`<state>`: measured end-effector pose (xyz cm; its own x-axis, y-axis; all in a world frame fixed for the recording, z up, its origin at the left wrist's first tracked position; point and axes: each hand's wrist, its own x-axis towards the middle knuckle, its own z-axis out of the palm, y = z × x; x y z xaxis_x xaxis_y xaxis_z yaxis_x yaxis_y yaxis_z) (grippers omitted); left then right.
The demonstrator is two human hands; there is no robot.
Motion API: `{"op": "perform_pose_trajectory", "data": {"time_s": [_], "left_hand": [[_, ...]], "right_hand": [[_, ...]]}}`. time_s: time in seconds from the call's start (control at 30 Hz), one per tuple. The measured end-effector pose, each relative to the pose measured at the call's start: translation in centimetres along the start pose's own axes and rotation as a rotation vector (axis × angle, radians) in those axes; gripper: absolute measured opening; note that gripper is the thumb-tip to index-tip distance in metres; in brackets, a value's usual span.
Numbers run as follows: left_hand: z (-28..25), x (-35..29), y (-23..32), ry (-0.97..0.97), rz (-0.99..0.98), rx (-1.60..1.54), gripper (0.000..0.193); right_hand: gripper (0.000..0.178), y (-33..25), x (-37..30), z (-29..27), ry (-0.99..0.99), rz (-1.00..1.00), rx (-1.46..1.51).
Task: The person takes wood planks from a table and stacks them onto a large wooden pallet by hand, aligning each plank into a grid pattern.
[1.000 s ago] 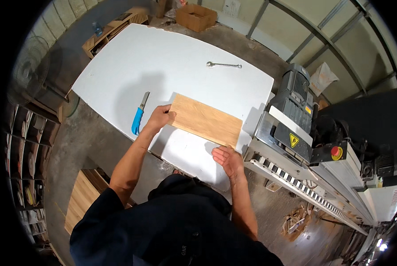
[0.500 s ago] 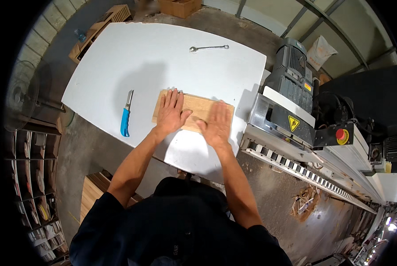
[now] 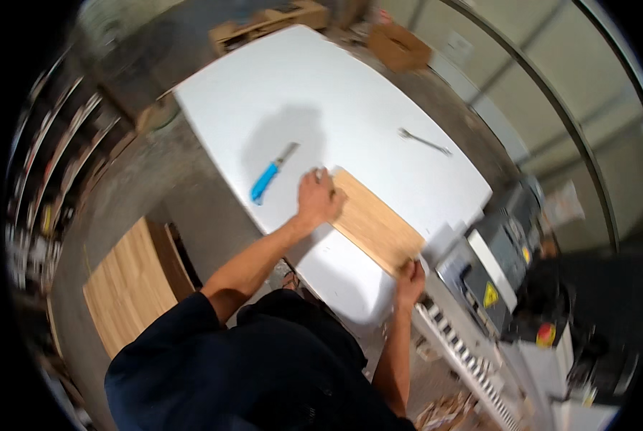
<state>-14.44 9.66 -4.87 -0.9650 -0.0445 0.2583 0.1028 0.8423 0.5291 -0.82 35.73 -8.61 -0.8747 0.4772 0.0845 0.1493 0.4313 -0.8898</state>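
Fingers of the left hand [image 3: 318,198] lie spread and flat over the far end of the flat rectangular light-brown wooden board [image 3: 376,223], pressing rather than gripping. Fingers of the right hand [image 3: 410,276] curl over the board's near corner, seemingly pinching its edge, though blur hides the exact grip. The board lies flat on the white rectangular counter [image 3: 321,86], near its right edge, just beside the grey roller-bed machine [image 3: 479,287]. A blue-handled utility knife [image 3: 272,174] lies left of the left hand, apart from the board; a metal spanner [image 3: 423,141] lies farther off on the counter. A stack of similar wooden panels [image 3: 131,284] stands on the floor below. Risk, as judged: uneven pressure from the two hands could skew the board, or slide its corner off the counter's edge.
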Motion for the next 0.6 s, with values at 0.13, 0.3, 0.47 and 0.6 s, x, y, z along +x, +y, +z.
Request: {"op": "perform_pose_trajectory", "data": {"time_s": [0.13,0.3,0.47,0.6], "left_hand": [[-0.1,1.6,1.6,-0.332,-0.278,-0.169,0.055],[-0.2,-1.3,-2.8,-0.269,-0.437,-0.173,0.051],[-1.8,-3.5,-0.4,-0.191,-0.475,-0.309,0.046],[-0.5,-5.6,-1.4,-0.066,-0.485,-0.366,0.043]], "right_hand": [[0.02,8.4,2.9,-2.3,-0.047,0.13,0.278],[0.034,3.3,0.3,0.9,-0.195,0.278,0.34],[0.031,3.9,1.8,2.5,-0.207,0.293,0.201],[0.031,3.2,0.8,5.4,-0.339,0.256,0.144]]}}
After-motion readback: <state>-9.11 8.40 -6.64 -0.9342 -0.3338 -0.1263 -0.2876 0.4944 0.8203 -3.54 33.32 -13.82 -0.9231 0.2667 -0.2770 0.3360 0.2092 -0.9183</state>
